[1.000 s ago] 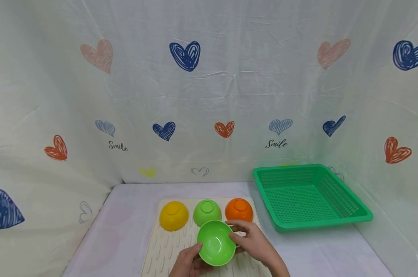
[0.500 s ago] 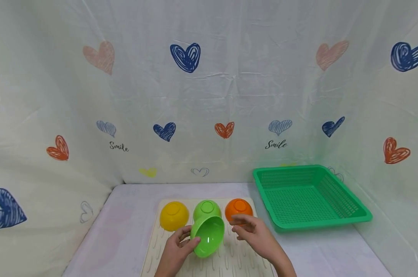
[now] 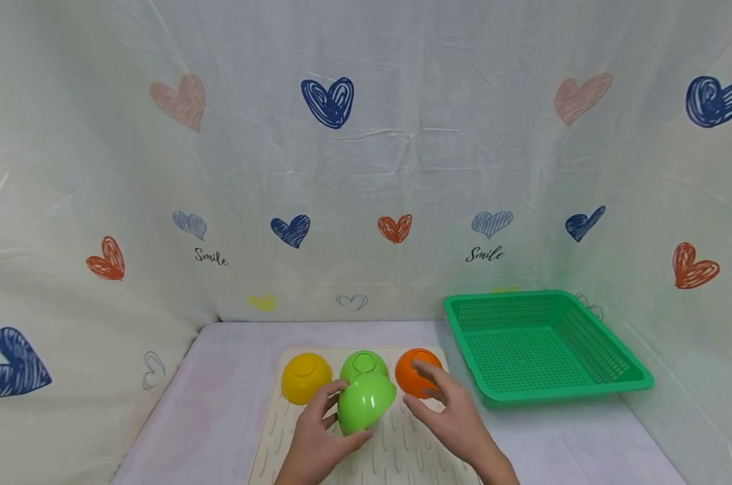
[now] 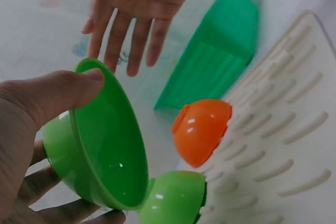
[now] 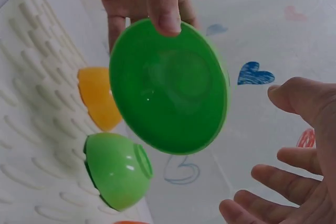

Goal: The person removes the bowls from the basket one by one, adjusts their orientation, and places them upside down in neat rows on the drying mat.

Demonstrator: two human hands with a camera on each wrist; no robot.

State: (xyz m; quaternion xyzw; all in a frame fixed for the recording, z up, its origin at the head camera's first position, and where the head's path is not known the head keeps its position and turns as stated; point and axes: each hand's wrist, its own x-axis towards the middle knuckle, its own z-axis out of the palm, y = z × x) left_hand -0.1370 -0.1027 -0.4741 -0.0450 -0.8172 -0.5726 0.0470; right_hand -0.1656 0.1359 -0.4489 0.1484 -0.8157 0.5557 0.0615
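Note:
My left hand (image 3: 325, 431) grips a green bowl (image 3: 364, 403) by its rim and side, thumb over the edge in the left wrist view. The bowl is tilted, its inside (image 5: 170, 87) facing the right wrist camera. To the right of it my right hand (image 3: 453, 419) stays apart, fingers spread and holding nothing. Behind the held bowl, a second green bowl (image 3: 363, 364) sits upside down on a cream ridged mat (image 3: 293, 444). A yellow bowl (image 3: 307, 378) stands upside down to its left, an orange bowl (image 3: 413, 374) to its right, partly covered by my right fingers.
A green plastic basket (image 3: 569, 389) with perforated walls stands on the table at the right, beyond the mat. A white curtain (image 3: 366, 168) printed with hearts encloses the back and sides. Pale table surface (image 3: 178, 404) shows left of the mat.
Both hands held the green bowl with its inside facing up. My right hand has let go and moved off to the right, while my left hand has turned the bowl over toward face-down.

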